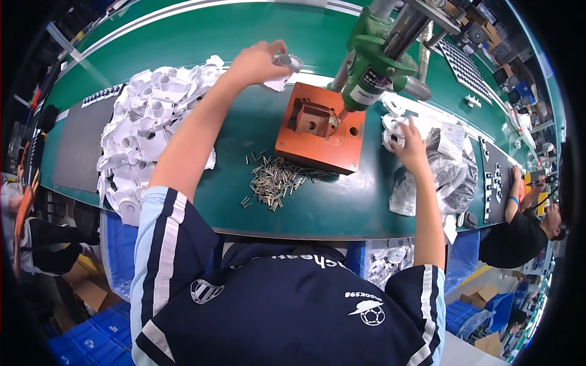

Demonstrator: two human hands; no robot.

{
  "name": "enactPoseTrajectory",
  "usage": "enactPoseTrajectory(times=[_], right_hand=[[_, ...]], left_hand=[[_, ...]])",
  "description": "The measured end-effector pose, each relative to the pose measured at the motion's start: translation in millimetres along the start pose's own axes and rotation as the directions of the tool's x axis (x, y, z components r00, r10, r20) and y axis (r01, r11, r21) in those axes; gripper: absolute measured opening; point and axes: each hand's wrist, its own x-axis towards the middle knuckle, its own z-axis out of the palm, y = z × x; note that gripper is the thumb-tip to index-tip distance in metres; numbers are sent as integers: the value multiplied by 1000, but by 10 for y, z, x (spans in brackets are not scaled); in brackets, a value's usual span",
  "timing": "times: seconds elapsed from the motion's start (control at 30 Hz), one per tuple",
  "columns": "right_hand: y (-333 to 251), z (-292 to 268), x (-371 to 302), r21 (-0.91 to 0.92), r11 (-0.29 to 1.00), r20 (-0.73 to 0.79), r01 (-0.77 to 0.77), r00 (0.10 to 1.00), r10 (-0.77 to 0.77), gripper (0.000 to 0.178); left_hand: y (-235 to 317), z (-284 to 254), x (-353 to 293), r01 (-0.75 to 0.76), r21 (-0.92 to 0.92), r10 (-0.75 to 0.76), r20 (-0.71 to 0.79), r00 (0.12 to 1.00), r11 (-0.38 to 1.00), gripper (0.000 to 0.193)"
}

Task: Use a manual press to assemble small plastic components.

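My left hand (259, 63), raised at the far side of the bench, is closed round a white plastic fitting with a tubular neck (282, 61). It hangs just beyond the upper left of an orange fixture block (317, 149). To the right of that block, my right hand (412, 146) has its thumb and fingers apart at the edge of a round white plastic part (390, 133). Whether the fingertips touch this part is hard to make out. A metal nest (312, 122) on the block shows no white part in it, and a green press head (366, 85) stands over its right side.
A heap of white plastic parts (155, 110) covers the left of the green bench (238, 213). Small metal pins (274, 183) lie loose before the block. Clear plastic bags (448, 177) sit at the right. Another person (519, 238) works farther right.
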Motion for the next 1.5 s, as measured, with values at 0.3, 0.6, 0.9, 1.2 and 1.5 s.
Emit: enactPoseTrajectory(times=[0.3,0.6,0.9,1.2,1.5], right_hand=[[-21,-78,-55,66,997,-51,26,998,-22,46],[-85,-78,-25,234,970,68,-70,996,56,45],[-121,-37,-249,3,998,-231,-70,971,69,51],[-62,-303,-214,570,793,92,-215,976,198,62],[-105,-654,-465,865,468,82,-183,970,229,55]], left_hand=[[-181,268,89,-67,-72,63,-61,996,995,48],[-577,405,224,109,-160,-155,-316,936,981,58],[-396,-690,-1210,237,185,-255,78,964,954,37],[-320,-464,-2443,169,541,-225,37,974,824,53],[-494,-315,-2449,152,289,-108,-160,981,945,25]])
